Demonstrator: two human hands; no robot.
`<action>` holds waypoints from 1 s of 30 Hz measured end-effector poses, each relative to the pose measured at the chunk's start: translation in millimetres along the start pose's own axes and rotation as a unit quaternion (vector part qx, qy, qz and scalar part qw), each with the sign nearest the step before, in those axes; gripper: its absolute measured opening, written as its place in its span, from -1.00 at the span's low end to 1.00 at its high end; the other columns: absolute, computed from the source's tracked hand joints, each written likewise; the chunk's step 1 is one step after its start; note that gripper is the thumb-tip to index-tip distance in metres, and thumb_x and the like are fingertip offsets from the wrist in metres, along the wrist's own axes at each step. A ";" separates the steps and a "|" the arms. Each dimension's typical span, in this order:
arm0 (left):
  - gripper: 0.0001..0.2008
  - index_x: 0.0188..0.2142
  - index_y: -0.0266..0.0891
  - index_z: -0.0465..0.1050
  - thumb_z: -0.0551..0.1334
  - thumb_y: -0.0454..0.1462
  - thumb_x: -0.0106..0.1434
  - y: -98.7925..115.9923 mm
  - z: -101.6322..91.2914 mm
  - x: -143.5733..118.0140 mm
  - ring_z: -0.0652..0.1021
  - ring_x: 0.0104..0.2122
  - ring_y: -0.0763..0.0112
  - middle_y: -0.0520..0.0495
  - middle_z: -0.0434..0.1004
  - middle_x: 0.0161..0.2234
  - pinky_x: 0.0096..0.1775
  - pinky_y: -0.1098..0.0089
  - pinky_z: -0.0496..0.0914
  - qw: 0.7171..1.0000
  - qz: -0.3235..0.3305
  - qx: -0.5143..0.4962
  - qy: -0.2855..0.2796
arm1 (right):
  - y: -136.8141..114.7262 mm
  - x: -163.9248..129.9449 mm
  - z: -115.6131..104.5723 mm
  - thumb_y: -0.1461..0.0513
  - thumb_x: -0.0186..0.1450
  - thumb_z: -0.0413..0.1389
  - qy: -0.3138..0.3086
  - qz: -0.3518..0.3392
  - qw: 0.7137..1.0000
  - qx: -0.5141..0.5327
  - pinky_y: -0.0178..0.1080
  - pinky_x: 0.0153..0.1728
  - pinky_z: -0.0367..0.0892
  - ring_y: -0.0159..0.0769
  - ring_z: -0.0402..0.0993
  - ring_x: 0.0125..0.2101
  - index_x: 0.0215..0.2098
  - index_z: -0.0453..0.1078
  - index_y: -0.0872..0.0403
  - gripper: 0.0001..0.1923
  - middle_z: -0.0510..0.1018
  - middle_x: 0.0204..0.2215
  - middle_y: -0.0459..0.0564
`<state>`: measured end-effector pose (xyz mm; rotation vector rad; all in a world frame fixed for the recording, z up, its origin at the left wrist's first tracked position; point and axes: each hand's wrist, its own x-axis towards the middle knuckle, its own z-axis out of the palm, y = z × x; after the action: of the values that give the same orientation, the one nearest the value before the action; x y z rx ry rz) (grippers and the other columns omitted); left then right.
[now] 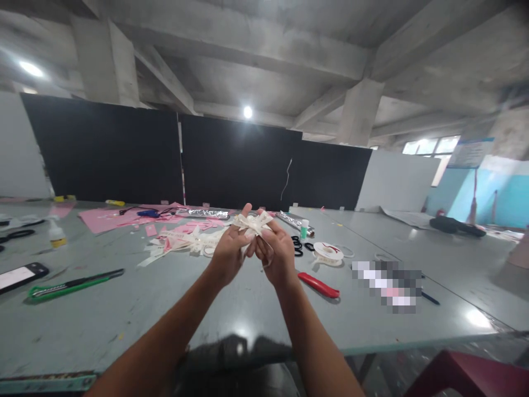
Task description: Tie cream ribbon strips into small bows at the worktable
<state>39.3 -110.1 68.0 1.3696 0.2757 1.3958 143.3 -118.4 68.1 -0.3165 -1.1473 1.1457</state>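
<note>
Head view, left hand [226, 255] and right hand [276, 255] raised together above table [248, 309], both pinched shut on cream ribbon bow [253, 224], fingers curled, red cutter [319, 285] on table just right of the bow, ribbon spool [328, 252] beyond it

A ribbon bow [253, 223] sits between both hands above the table [124, 309], ribbon spool [328, 252] right.

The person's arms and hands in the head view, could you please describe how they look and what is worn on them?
Both forearms are bare up to the bottom edge of the picture, with no sleeves showing. The left hand and the right hand wear no gloves. No watch, bracelet or ring can be made out, though the fingers are small and slightly blurred.
</note>
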 end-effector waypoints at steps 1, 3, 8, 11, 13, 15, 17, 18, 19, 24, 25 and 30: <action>-0.25 0.28 -0.21 0.03 0.17 -0.25 0.08 3.5 9.3 -9.1 0.25 -0.65 0.55 0.16 0.15 -0.66 -0.49 0.47 0.30 1.000 0.000 -0.015 0.001 | -3.0 -10.6 6.4 0.17 0.14 0.12 0.021 -0.011 0.999 0.024 -0.42 -0.75 0.04 -0.51 -0.07 -0.77 0.12 0.27 0.09 -0.43 0.05 -0.79 -0.33; -0.28 0.27 -0.21 0.05 0.13 -0.22 0.10 6.1 23.2 -25.7 0.22 -0.69 0.55 0.17 0.10 -0.66 -0.52 0.44 0.32 0.999 -0.003 -0.036 0.029 | -3.6 -29.9 15.9 0.13 0.16 0.10 0.055 -0.024 0.996 0.071 -0.43 -0.80 -0.02 -0.51 -0.11 -0.80 0.16 0.23 0.05 -0.41 0.03 -0.78 -0.33; -0.31 0.26 -0.11 0.10 0.10 -0.19 0.10 3.7 27.7 -50.5 0.18 -0.73 0.53 0.15 0.05 -0.69 -0.63 0.43 0.28 0.997 -0.016 -0.020 0.073 | 5.8 -54.9 13.9 0.10 0.20 0.08 0.033 -0.006 0.998 0.060 -0.43 -0.83 0.02 -0.49 -0.01 -0.83 0.20 0.20 0.01 -0.40 0.08 -0.80 -0.32; -0.27 0.25 -0.08 0.12 0.15 -0.25 0.04 8.0 21.1 -61.8 0.22 -0.69 0.51 0.12 0.13 -0.67 -0.64 0.46 0.26 0.997 -0.023 -0.005 0.067 | 2.2 -64.1 6.2 0.12 0.25 0.08 -0.021 -0.014 0.997 -0.076 -0.39 -0.76 0.15 -0.45 0.12 -0.79 0.19 0.23 -0.01 -0.47 0.23 -0.78 -0.26; -0.24 0.25 -0.07 0.12 0.19 -0.30 0.01 13.2 17.9 -70.5 0.28 -0.65 0.49 0.09 0.23 -0.64 -0.61 0.45 0.28 0.998 -0.029 0.004 0.049 | -4.5 -71.8 4.8 0.12 0.27 0.06 -0.047 -0.033 0.983 -0.176 -0.36 -0.69 0.21 -0.41 0.25 -0.72 0.13 0.29 -0.03 -0.55 0.35 -0.70 -0.19; -0.25 0.25 -0.07 0.13 0.22 -0.32 0.03 18.4 16.3 -79.0 0.30 -0.63 0.48 0.06 0.30 -0.61 -0.60 0.46 0.28 0.998 -0.040 0.037 0.038 | -12.3 -79.1 6.6 0.13 0.28 0.05 -0.066 -0.048 0.962 -0.262 -0.34 -0.64 0.23 -0.39 0.32 -0.66 0.02 0.40 -0.03 -0.65 0.41 -0.65 -0.15; -0.29 0.23 -0.07 0.17 0.25 -0.32 0.06 22.4 16.0 -86.0 0.30 -0.62 0.48 0.05 0.32 -0.60 -0.60 0.47 0.26 0.994 -0.043 0.089 0.042 | -19.8 -84.3 9.5 0.15 0.28 0.06 -0.065 -0.072 0.939 -0.329 -0.34 -0.61 0.22 -0.39 0.31 -0.66 -0.15 0.49 0.00 -0.77 0.40 -0.67 -0.13; -0.31 0.22 -0.08 0.19 0.25 -0.32 0.08 23.9 16.4 -88.7 0.29 -0.62 0.49 0.05 0.32 -0.61 -0.60 0.48 0.25 0.992 -0.041 0.112 0.045 | -23.2 -85.9 10.9 0.16 0.28 0.07 -0.059 -0.083 0.931 -0.350 -0.35 -0.61 0.21 -0.41 0.29 -0.66 -0.22 0.51 0.02 -0.80 0.40 -0.68 -0.14; -0.33 0.22 -0.10 0.20 0.26 -0.31 0.09 25.2 17.1 -90.9 0.29 -0.62 0.50 0.05 0.33 -0.61 -0.60 0.49 0.25 0.990 -0.040 0.128 0.050 | -26.1 -87.0 12.0 0.17 0.28 0.07 -0.056 -0.088 0.928 -0.358 -0.36 -0.61 0.20 -0.42 0.28 -0.66 -0.25 0.51 0.03 -0.81 0.40 -0.68 -0.13; -0.35 0.24 -0.22 0.15 0.23 -0.19 0.17 30.6 27.0 -94.9 0.21 -0.69 0.61 0.11 0.25 -0.67 -0.62 0.56 0.20 0.989 -0.056 0.100 0.089 | -27.3 -89.1 14.5 0.13 0.26 0.12 -0.104 0.009 0.967 -0.231 -0.41 -0.64 0.23 -0.44 0.31 -0.67 0.02 0.39 0.11 -0.61 0.43 -0.65 -0.12; -0.33 0.25 -0.23 0.12 0.23 -0.17 0.18 31.3 29.7 -94.8 0.19 -0.71 0.63 0.14 0.21 -0.70 -0.64 0.58 0.16 0.990 -0.066 0.087 0.087 | -24.7 -89.6 15.2 0.10 0.25 0.13 -0.094 0.024 0.977 -0.188 -0.42 -0.68 0.21 -0.45 0.29 -0.70 0.09 0.34 0.13 -0.52 0.40 -0.68 -0.15; -0.23 0.29 -0.21 -0.02 0.27 -0.15 0.16 27.9 41.6 -94.6 0.14 -0.77 0.67 0.18 0.19 -0.75 -0.70 0.63 0.06 0.993 -0.095 0.031 0.068 | -12.5 -92.0 23.2 0.06 0.20 0.17 0.070 0.027 0.997 -0.032 -0.47 -0.78 0.11 -0.54 0.09 -0.81 0.26 0.11 0.12 -0.27 0.23 -0.78 -0.29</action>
<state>32.5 -215.3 49.8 1.2656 0.5299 1.3320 134.6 -208.3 36.7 -0.4731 -1.0583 1.1160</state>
